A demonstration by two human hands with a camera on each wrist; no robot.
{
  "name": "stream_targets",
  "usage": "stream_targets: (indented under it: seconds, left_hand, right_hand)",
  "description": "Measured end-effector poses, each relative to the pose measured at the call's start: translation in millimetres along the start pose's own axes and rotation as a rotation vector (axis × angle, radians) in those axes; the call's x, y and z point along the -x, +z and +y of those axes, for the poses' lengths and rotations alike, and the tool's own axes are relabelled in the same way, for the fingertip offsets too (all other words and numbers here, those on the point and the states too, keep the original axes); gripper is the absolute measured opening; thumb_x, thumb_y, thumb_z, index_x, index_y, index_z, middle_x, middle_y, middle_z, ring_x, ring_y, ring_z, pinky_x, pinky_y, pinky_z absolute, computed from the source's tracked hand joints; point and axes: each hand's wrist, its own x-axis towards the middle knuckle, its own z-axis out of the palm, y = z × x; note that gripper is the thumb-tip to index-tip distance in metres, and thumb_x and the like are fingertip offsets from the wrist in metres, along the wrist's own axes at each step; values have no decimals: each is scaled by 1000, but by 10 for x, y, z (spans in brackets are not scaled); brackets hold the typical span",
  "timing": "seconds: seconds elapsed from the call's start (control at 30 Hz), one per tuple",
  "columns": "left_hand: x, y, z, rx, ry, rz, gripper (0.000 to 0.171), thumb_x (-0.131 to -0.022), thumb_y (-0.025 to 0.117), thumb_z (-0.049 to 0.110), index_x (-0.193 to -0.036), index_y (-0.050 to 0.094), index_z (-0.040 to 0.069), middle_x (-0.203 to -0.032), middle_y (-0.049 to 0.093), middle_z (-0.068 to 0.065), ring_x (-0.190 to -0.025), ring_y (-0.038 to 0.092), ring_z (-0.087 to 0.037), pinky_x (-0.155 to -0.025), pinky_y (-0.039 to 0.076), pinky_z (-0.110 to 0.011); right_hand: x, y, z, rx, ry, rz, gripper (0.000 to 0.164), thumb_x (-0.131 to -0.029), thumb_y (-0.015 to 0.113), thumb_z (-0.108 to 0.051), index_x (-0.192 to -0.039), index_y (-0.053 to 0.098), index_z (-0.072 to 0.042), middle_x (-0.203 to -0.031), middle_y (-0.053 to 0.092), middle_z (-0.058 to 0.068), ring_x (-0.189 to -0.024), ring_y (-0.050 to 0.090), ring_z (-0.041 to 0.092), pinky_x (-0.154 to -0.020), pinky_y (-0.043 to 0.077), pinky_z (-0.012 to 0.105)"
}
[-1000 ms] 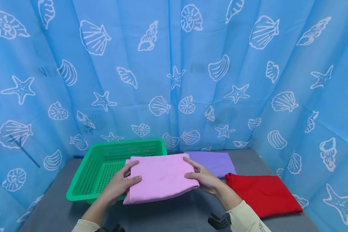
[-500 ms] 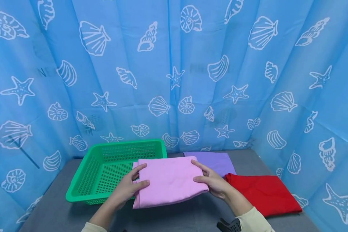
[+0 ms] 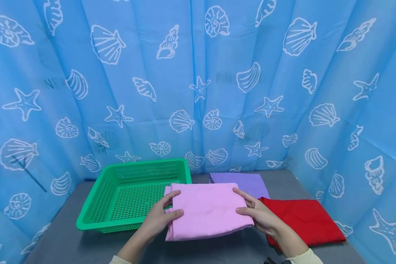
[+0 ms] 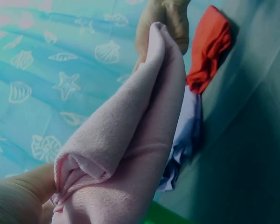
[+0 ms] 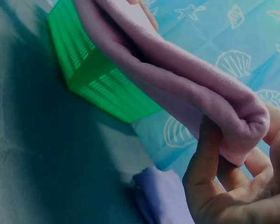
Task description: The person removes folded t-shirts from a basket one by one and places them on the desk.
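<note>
A folded pink cloth (image 3: 209, 212), several layers thick, is held up above the table between both hands. My left hand (image 3: 159, 217) grips its left end, thumb on top. At the opposite end my right hand (image 3: 263, 217) pinches the cloth, and the right wrist view shows its fingers (image 5: 206, 154) curled underneath. Seen edge-on in the left wrist view, the pink cloth (image 4: 112, 126) shows its stacked folds. It covers the basket's near right corner and part of a purple cloth in the head view. Whether it is a garment I cannot tell.
A green perforated basket (image 3: 118, 223) stands on the grey table (image 3: 64, 234) at the left. Behind the right hand lies a folded purple cloth (image 3: 252, 184), and a folded red cloth (image 3: 307, 222) lies at the right. A blue shell-print curtain (image 3: 198, 139) hangs behind the table.
Both hands have carried the pink cloth to the right and slightly nearer, away from the basket, uncovering more of its inside. The grip looks the same. The purple and red cloths lie where they were.
</note>
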Motion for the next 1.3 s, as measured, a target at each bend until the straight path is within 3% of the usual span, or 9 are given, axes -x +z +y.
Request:
stream_targets:
  seconds: [0.17, 0.4, 0.7, 0.93, 1.1, 1.3]
  left_hand:
    - [34, 87, -18, 3, 5, -7, 66, -85, 77, 27, -144, 50, 13, -141, 49, -28, -125, 52, -44, -77, 59, -41]
    - [85, 190, -43, -6, 28, -9, 60, -86, 77, 28, -140, 55, 14, -135, 55, -26, -114, 59, -34, -75, 59, -38]
    - [129, 332, -69, 8, 44, -15, 57, -87, 75, 26, -139, 56, 13, -135, 56, -24, -117, 57, -34, -79, 58, -37]
    - [152, 440, -72, -27, 73, 15, 58, -85, 76, 23, -139, 56, 15, -127, 63, -18, -107, 61, -25, -78, 55, -31]
    - [96, 582, -54, -78, 93, 31, 58, -84, 76, 24, -138, 57, 20, -129, 63, -13, -112, 58, -24, -89, 51, -42]
    - [-28, 740, -14, -163, 135, 4, 65, -81, 79, 25, -141, 54, 25, -133, 61, -12, -120, 56, -29, -95, 48, -52]
  right_hand:
    - [99, -51, 26, 37, 22, 28, 79, -96, 59, -12, -159, 12, -15, -162, 1, 23, -123, 47, 23, -90, 55, 32]
    - [164, -108, 59, 54, 34, 47, 78, -96, 59, -12, -159, 13, -15, -162, -1, 22, -140, 23, 36, -94, 53, 33]
    - [230, -198, 98, 72, 45, 24, 77, -98, 56, -13, -159, 9, -13, -161, -3, 25, -123, 44, 18, -94, 53, 32]
    - [260, -257, 127, 57, 49, 2, 76, -99, 55, -12, -158, 7, -12, -160, -5, 26, -119, 50, 16, -94, 54, 34]
    - [327, -351, 179, 42, 39, 7, 75, -101, 52, -13, -158, 4, -11, -159, -3, 31, -114, 61, 19, -94, 53, 40]
    - [375, -497, 211, 92, 29, 65, 76, -101, 53, -15, -158, 3, -11, -159, 1, 32, -112, 63, 16, -93, 53, 40]
